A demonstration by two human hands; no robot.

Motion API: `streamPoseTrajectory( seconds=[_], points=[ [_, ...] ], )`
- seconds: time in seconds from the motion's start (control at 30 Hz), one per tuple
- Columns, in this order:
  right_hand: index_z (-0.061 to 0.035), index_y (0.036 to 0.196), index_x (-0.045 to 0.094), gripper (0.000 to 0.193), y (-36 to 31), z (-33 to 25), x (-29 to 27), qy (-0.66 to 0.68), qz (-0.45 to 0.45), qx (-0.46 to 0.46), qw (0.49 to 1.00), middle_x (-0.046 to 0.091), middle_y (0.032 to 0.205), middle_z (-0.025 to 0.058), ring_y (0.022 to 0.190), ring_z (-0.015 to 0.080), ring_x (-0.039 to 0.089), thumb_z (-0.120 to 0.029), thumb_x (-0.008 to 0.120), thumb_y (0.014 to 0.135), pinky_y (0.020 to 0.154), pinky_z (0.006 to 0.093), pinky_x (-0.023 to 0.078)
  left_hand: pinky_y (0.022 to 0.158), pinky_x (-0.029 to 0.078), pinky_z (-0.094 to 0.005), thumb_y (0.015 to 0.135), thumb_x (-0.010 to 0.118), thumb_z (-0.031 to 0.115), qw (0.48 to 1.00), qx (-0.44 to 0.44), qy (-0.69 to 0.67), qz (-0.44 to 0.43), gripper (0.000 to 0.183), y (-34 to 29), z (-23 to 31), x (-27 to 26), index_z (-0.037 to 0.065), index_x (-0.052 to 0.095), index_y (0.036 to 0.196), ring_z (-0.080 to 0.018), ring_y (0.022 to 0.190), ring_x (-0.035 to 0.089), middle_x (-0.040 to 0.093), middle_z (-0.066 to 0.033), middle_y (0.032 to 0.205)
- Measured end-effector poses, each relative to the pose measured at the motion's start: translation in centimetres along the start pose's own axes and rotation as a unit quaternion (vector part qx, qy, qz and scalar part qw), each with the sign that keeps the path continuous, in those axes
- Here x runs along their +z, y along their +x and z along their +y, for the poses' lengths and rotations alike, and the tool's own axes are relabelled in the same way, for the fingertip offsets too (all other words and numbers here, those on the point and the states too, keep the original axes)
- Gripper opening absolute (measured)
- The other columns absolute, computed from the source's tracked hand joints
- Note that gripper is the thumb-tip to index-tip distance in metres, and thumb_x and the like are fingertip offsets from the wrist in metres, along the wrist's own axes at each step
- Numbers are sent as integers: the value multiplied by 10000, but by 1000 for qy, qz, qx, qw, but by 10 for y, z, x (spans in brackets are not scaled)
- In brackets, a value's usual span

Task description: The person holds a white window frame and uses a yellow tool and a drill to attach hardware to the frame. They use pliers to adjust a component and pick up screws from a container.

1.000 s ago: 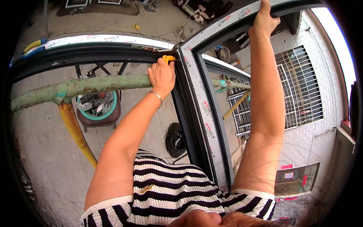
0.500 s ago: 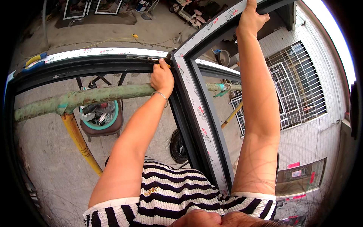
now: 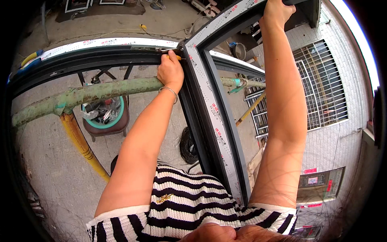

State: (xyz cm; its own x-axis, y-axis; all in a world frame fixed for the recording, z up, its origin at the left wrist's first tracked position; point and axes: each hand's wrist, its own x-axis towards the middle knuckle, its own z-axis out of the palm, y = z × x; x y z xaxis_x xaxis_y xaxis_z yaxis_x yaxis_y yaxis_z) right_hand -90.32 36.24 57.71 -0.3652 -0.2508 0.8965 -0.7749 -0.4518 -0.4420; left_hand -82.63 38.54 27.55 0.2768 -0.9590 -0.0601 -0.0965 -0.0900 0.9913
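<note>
"Sash (image 3: 217,121) where?"
"Center to upper right, long side slanting down-right from beside my left hand (image 3: 169,71), which I've got wrapped round a yellow handle (image 3: 176,58). Right hand's (image 3: 276,15) nearer, gripping its top bar (image 3: 226,16)."

yellow object (image 3: 177,57): mostly hidden, perhaps tool | right fingers (image 3: 290,8): partly cropped

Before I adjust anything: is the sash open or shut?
Open: the sash, held by the right hand, angles away from the frame rail visible through it.
</note>
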Motion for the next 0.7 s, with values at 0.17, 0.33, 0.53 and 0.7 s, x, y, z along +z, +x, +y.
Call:
streamPoseTrajectory(
  seconds=[0.17,0.33,0.53,0.7],
  points=[
    [99,1273,418,743,2,-4,-5,-37,-7,25,999,565,1178,215,1061,284,563,-402,722,816,926,361,440,728,452,-546,963,442,439,998,22,-49,-27,445,6,-7,5,32,601,879,-460,824,614,655,-250,830],
    [69,1304,403,774,-11,-25,-16,3,-45,85,995,561,1185,201,1070,277,554,-419,730,800,921,364,439,735,458,-522,953,482,448,995,23,-60,-76,464,12,-10,-1,9,618,887,-439,830,624,666,-220,841],
    [91,1330,260,975,10,-14,-18,-28,-120,127,984,553,1119,196,994,260,587,-406,826,712,799,387,504,675,471,-437,928,588,369,975,94,-171,-106,379,30,-34,0,-5,616,880,-340,674,614,637,-176,723],
    [121,1301,334,976,-4,9,-30,-45,-118,129,984,554,1164,208,1050,283,566,-396,859,661,919,363,450,537,458,-372,935,580,223,943,-4,-266,-199,236,23,-45,12,-6,541,893,-216,561,571,590,-110,664]
  ],
)
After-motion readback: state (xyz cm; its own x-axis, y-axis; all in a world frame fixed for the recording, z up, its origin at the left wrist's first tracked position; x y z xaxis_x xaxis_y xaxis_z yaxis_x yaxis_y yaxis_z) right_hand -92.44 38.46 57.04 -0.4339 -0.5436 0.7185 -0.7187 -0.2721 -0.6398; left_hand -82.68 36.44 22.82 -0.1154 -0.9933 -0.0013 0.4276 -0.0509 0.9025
